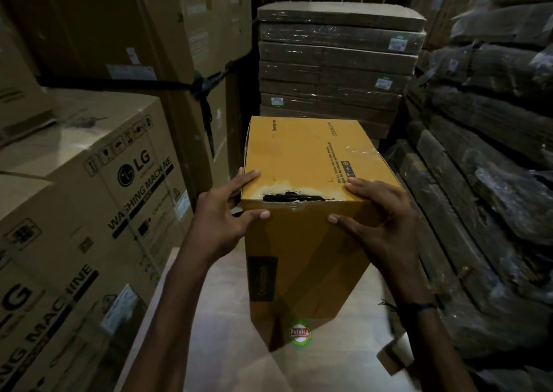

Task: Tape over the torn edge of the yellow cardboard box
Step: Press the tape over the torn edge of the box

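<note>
Standing upright on the pale floor (227, 301), one yellow cardboard box (302, 158) had one ragged tear (294, 196) along its near top edge. Two hands gripped it: the left hand (223, 212) clasped the near left corner, the right hand (378, 212) the near right, fingers curled over the top, thumbs on the front. Two LG washing-machine cartons (89, 182) stood left

Yellow cardboard box (305, 158) standing upright on floor, torn edge (294, 196) at near top

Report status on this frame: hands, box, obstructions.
Left hand and right hand grip yellow box sides. Torn edge untaped. No tape visible.
</note>
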Demonstrator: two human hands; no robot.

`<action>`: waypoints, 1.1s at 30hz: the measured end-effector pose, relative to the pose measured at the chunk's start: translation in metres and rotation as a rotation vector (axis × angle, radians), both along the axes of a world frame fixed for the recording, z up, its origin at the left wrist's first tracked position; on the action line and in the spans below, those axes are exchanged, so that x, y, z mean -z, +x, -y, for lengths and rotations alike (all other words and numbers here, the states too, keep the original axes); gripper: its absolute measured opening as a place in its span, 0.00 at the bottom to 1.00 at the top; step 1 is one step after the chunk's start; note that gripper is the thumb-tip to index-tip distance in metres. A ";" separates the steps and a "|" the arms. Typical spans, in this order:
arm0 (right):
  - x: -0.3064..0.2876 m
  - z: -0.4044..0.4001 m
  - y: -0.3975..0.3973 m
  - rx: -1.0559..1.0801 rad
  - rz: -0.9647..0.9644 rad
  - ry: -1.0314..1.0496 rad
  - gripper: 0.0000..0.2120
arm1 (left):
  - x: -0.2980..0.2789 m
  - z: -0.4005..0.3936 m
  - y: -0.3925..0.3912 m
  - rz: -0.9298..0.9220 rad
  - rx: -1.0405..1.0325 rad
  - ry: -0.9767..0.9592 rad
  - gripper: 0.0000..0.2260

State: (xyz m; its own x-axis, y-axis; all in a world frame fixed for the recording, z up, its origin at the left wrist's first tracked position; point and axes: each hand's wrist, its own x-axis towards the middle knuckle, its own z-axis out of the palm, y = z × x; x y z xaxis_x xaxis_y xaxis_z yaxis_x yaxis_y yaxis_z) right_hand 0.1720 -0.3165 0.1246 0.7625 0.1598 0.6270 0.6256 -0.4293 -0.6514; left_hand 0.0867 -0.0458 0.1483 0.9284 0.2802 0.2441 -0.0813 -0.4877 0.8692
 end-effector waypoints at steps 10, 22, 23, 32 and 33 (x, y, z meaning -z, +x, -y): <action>0.001 -0.013 0.002 0.092 0.035 0.080 0.25 | -0.006 0.010 0.001 0.047 -0.075 -0.016 0.33; -0.003 0.006 -0.004 0.008 0.044 -0.122 0.26 | -0.006 -0.014 -0.001 -0.071 0.132 -0.018 0.33; -0.004 0.004 -0.005 0.024 0.031 -0.113 0.27 | -0.009 -0.015 -0.001 -0.085 0.139 -0.024 0.36; -0.003 -0.007 -0.006 0.103 -0.028 -0.016 0.23 | -0.007 -0.003 0.001 0.027 0.038 -0.021 0.32; -0.003 -0.005 -0.006 0.091 -0.026 -0.032 0.23 | -0.005 -0.004 0.001 0.037 0.042 0.008 0.31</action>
State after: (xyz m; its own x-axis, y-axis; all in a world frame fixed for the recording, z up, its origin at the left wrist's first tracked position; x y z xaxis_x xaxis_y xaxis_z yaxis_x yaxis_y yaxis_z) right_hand 0.1657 -0.3120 0.1276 0.7907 0.1088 0.6024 0.5661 -0.5044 -0.6520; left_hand 0.0881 -0.0415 0.1530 0.9293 0.2395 0.2810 -0.1341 -0.4902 0.8613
